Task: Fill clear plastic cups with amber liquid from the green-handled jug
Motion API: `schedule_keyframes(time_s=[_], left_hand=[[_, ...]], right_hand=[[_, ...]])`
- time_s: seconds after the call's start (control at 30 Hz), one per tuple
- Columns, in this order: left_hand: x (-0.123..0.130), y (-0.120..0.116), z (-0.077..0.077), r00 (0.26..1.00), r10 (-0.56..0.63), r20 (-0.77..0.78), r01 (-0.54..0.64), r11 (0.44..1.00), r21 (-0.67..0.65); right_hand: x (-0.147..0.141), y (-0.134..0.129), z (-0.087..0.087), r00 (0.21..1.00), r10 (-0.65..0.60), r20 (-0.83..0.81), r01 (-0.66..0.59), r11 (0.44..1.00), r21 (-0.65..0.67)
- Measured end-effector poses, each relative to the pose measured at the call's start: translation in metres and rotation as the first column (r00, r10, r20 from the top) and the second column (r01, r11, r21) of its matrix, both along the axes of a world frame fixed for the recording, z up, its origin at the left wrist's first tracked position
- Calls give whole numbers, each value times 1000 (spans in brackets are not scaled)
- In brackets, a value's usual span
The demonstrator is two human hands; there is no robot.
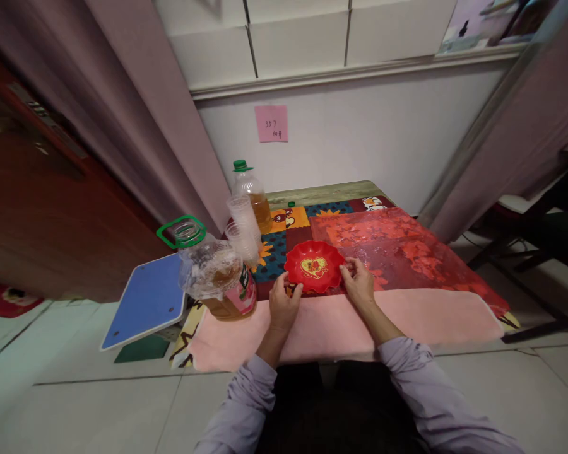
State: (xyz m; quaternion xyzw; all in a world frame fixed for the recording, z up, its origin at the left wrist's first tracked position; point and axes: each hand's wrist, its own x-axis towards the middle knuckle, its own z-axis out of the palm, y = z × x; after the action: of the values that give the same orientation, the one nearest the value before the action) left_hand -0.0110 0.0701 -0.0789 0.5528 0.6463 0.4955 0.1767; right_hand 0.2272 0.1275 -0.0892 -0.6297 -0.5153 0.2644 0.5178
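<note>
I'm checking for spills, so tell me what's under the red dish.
Patterned tablecloth shows beside the red dish; whatever lies directly beneath is covered by the dish and cannot be seen.

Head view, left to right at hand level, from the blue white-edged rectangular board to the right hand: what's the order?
Blue board → clear plastic green-handled jug of amber liquid → left hand → red scalloped dish → right hand.
</note>
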Motion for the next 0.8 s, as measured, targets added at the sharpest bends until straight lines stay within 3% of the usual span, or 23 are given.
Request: schedule_keyframes(time_s=[0.27,0.43,0.53,0.6,0.8], left_hand=[[2,1,1,998,29,64,-34,997,66],[4,-4,18,986,77,149,-97,987,129],[12,-3,43,984,22,179,-50,987,152],[21,4,66,980,-49,195,17,986,164],[42,35,144,950,-172,260,130,977,170]], right_hand=[[-3,-2,3,997,-42,-65,44,998,36],[-2,-9,15,984,-140,-114,153,981,122],[-4,-11,32,988,-95,-121,114,981,157],[-8,-11,52,992,-22,-124,42,986,162],[-28,1,139,972,180,-151,-163,979,118]])
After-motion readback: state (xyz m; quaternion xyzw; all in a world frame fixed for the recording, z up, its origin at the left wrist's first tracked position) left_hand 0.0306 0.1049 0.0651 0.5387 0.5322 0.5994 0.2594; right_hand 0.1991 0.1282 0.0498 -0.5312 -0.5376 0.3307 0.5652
